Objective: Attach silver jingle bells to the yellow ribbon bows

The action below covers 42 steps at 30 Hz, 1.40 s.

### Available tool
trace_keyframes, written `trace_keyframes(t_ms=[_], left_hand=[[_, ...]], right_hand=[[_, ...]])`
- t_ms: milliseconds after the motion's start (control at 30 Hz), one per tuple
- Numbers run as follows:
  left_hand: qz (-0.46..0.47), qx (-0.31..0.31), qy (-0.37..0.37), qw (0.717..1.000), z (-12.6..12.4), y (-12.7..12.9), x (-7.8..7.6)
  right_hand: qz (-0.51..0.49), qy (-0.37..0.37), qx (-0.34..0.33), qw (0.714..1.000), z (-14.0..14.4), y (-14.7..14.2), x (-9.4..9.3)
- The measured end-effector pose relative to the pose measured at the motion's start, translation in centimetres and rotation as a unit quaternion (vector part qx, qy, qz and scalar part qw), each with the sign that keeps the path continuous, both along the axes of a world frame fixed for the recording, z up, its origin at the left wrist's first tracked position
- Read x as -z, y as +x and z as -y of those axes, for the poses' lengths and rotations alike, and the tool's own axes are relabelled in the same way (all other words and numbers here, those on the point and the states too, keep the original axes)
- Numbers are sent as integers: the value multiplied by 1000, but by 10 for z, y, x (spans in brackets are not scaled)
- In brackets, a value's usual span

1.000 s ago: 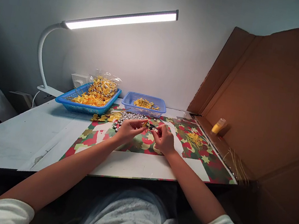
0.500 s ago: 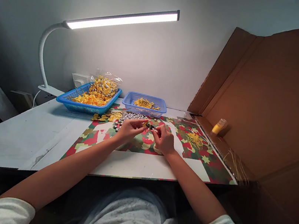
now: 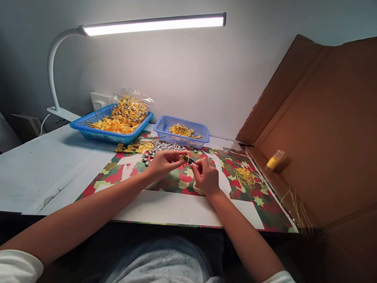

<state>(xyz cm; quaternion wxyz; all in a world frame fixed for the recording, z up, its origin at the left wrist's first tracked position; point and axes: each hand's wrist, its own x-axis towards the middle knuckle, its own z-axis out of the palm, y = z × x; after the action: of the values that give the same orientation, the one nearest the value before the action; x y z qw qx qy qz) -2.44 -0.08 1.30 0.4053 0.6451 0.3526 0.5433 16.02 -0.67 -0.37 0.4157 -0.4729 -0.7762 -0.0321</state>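
My left hand is over the middle of the patterned mat, its thumb and fingers closed on a small yellow piece. It looks like thin yellow cord or a petal; the fingers partly cover it. Close beside it, my right hand grips a slim dark tool whose tip points left at the yellow piece. The kind of tool is too small to make out. Just behind my left hand lie many shiny silver beads, with yellow flowers to their left.
A blue basket heaped with yellow flowers stands back left, a lilac-blue basket of yellow stems beside it. Yellow threads lie right on the mat. A small yellow bottle stands by the cardboard wall. A lamp hangs above.
Both hands stay in nearly the same place. The dark tool in my right hand has shifted very slightly at the yellow piece.
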Motion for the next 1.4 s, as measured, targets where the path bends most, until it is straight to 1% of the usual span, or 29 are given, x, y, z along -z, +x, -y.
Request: trace_keyframes(t_ms=[167, 333, 400, 467, 567, 633, 800, 900, 1033, 1100, 1167, 1233, 1400], left_hand=[[9, 13, -17, 1000, 0, 1, -1], [17, 15, -22, 1000, -3, -2, 0], [25, 18, -25, 999, -5, -3, 1], [35, 26, -32, 999, -6, -3, 1], [55, 45, -46, 996, -5, -3, -1], [69, 54, -54, 995, -4, -3, -3], [77, 66, -61, 993, -2, -3, -7], [73, 69, -53, 994, -1, -1, -8], [54, 72, -30, 996, 0, 0, -8], [38, 71, -18, 997, 0, -1, -6], [22, 70, -9, 997, -1, -1, -5], [9, 74, -1, 997, -1, -2, -4], [-6, 85, -4, 996, -1, -1, -3]], right_hand=[[-5, -17, -1, 1000, 2, -2, -2], [-40, -53, 4, 998, -1, 4, -6], [-59, -66, 26, 996, -6, 9, -8], [-65, -88, 63, 992, -12, 14, -9], [-34, -129, 114, 984, -19, 19, -7], [-8, -143, 121, 982, -23, 20, -4], [26, -123, 94, 988, -29, 22, 4], [-26, -112, 57, 992, -28, 21, 4], [-133, -79, -36, 987, -14, 15, -6], [-142, -67, -67, 985, -5, 12, -11], [-126, -67, -91, 986, 1, 10, -14], [-103, -70, -99, 987, 4, 9, -16], [-79, -78, -85, 990, 4, 9, -16]])
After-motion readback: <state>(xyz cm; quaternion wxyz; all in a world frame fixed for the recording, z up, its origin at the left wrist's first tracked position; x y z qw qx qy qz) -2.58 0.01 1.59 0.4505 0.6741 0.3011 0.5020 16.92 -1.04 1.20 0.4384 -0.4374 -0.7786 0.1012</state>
